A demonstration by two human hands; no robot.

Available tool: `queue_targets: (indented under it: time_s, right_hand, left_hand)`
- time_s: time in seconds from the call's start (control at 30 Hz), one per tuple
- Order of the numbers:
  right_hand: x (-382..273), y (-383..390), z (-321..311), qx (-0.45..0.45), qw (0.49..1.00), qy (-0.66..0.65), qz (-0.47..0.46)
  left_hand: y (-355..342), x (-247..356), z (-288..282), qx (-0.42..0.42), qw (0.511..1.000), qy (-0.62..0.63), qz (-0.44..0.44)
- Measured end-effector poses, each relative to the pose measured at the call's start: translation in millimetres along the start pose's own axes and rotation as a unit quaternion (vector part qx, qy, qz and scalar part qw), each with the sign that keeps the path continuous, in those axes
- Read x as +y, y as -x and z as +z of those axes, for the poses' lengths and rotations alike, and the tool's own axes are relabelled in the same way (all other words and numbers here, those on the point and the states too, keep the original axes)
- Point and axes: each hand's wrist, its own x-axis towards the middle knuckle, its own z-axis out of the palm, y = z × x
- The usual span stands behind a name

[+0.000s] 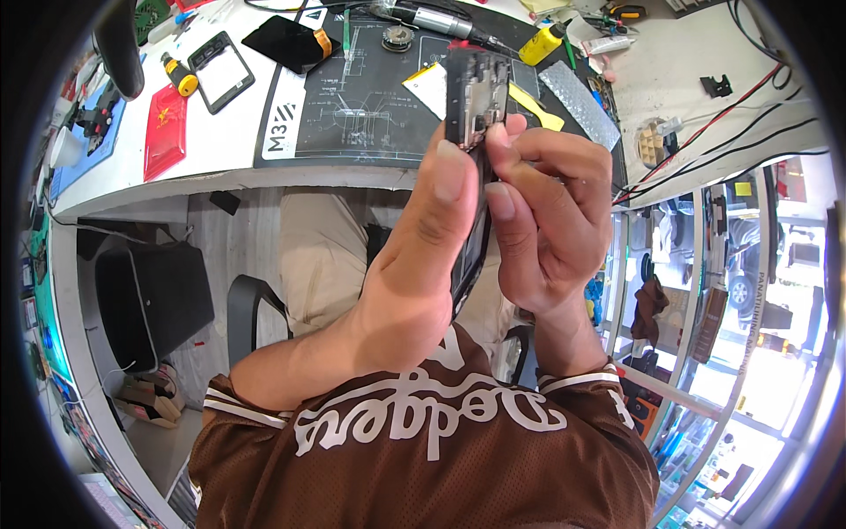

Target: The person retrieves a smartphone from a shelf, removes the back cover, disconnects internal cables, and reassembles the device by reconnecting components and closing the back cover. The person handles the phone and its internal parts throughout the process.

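In front of me, above the desk edge, I hold an opened phone (pixel 478 99) tilted up, its metal shields and circuit parts showing at the upper end. My left hand (pixel 407 264) is wrapped round it, with the thumb along the near side. On the other side, my right hand (pixel 561 189) has its fingers curled, and the fingertips press at the phone's edge beside the exposed parts. Whether a small piece sits between those fingertips cannot be seen. The phone's lower end is mostly hidden behind my hands.
A dark printed work mat (pixel 352 132) covers the desk. On it lie a black screen (pixel 286 44), a yellow spudger (pixel 538 108), a yellow bottle (pixel 541 44) and bubble wrap (pixel 582 101). A red pouch (pixel 166 132) and a tablet frame (pixel 220 72) lie left; cables (pixel 723 145) run right.
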Motion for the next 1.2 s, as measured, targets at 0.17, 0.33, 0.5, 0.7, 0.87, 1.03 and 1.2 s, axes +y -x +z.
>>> queue_targets:
  time_s: [0.17, 0.33, 0.5, 0.7, 0.87, 1.03, 1.2]
  right_hand:
    - [5.4, 1.5, -7.6, -0.013, 0.995, -0.076, 0.065]
    - [11.6, -0.4, -5.5, 0.009, 0.995, -0.093, 0.029]
    - [6.0, -2.1, -5.9, 0.008, 0.998, -0.065, 0.016]
    - [0.1, -9.2, -10.1, -0.044, 0.998, 0.019, -0.044]
    - [-3.1, -13.3, -13.2, -0.077, 0.997, -0.001, -0.014]
    - [-0.2, -12.1, -12.1, -0.077, 0.996, -0.036, 0.001]
    - [-9.2, -7.1, -8.2, -0.037, 0.99, -0.113, 0.079]
  left_hand:
    - [2.1, 7.8, 0.7, 0.002, 0.997, 0.081, -0.015]
    - [3.5, 8.8, -2.3, -0.014, 0.998, 0.059, -0.015]
    - [2.6, 8.4, -3.2, -0.049, 0.999, -0.008, 0.011]
    - [1.0, 0.1, -2.0, 0.022, 0.997, 0.065, 0.046]
    - [7.8, 2.1, -24.0, -0.006, 0.998, 0.069, 0.005]
    - [10.0, 2.7, -26.6, -0.018, 0.99, 0.137, 0.02]
    - [13.8, 2.2, -27.5, -0.023, 0.989, 0.143, 0.014]
